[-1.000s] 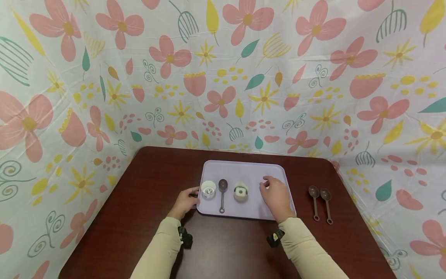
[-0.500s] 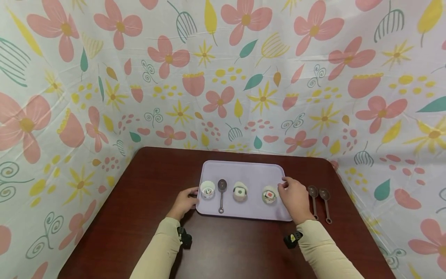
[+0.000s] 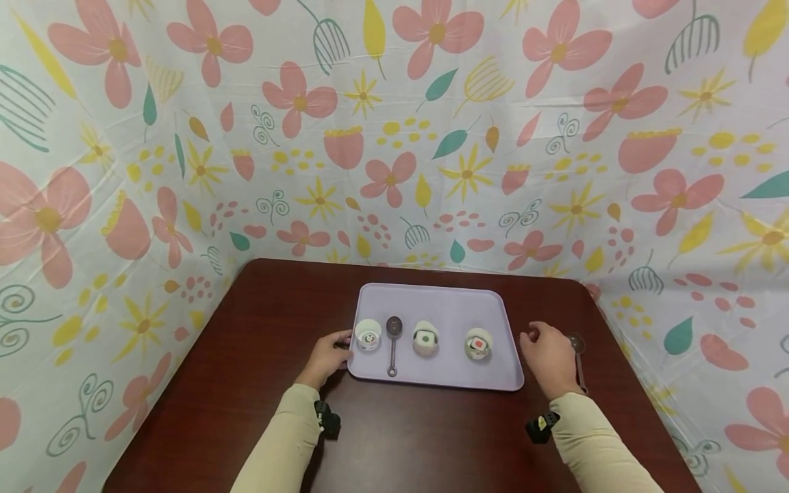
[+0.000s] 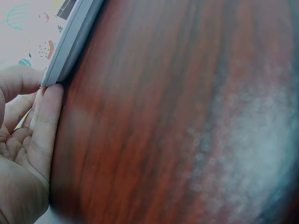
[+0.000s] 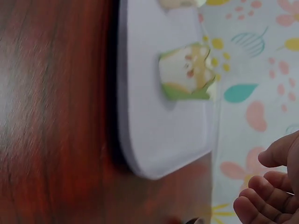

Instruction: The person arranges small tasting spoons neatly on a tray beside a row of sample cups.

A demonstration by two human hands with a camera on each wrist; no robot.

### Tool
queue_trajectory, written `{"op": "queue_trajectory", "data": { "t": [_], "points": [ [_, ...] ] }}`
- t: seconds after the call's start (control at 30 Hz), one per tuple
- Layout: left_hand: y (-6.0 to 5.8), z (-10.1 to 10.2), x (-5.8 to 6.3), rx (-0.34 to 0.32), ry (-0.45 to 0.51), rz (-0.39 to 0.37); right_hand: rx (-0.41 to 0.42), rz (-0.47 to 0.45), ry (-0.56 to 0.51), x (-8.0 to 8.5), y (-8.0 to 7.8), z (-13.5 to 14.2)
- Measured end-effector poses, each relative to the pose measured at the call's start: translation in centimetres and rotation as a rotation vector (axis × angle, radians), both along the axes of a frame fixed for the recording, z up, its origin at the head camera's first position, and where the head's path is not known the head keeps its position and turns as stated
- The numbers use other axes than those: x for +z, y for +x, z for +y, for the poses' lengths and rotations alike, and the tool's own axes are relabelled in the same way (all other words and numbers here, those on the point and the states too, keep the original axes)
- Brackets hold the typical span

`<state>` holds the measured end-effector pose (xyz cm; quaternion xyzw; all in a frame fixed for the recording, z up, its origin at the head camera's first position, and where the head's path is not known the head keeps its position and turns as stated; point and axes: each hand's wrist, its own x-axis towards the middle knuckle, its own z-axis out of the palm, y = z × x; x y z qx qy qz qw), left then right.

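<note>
My left hand pinches the left edge of the lilac tray; the left wrist view shows thumb and finger at its rim. On the tray stand a white cup, a brown spoon, a cup with a green-dotted white block, and a cup with a red-centred block. In the right wrist view that last cup has an animal print. My right hand hovers right of the tray, fingers loosely bent and holding nothing. It hides one brown spoon beneath it.
Another brown spoon lies on the dark wooden table, just right of my right hand and partly covered. A floral cloth hangs behind the table and along its sides.
My right hand has moved right, from over the tray to above the spoons beside it, uncovering the right-hand cup and covering one spoon. The left hand stays on the tray edge.
</note>
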<state>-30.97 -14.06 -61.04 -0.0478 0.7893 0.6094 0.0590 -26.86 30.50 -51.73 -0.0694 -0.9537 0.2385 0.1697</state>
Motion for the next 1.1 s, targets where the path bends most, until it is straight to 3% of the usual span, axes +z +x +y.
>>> {"op": "queue_trajectory", "data": {
  "t": [0.43, 1.1],
  "points": [
    [0.0, 0.0, 0.1, 0.004, -0.012, 0.004, -0.075, -0.139, -0.083, -2.6, 0.5, 4.6],
    [0.0, -0.1, -0.3, -0.011, 0.0, -0.001, -0.056, -0.207, -0.02, -5.7, 0.9, 7.3]
  ]
}}
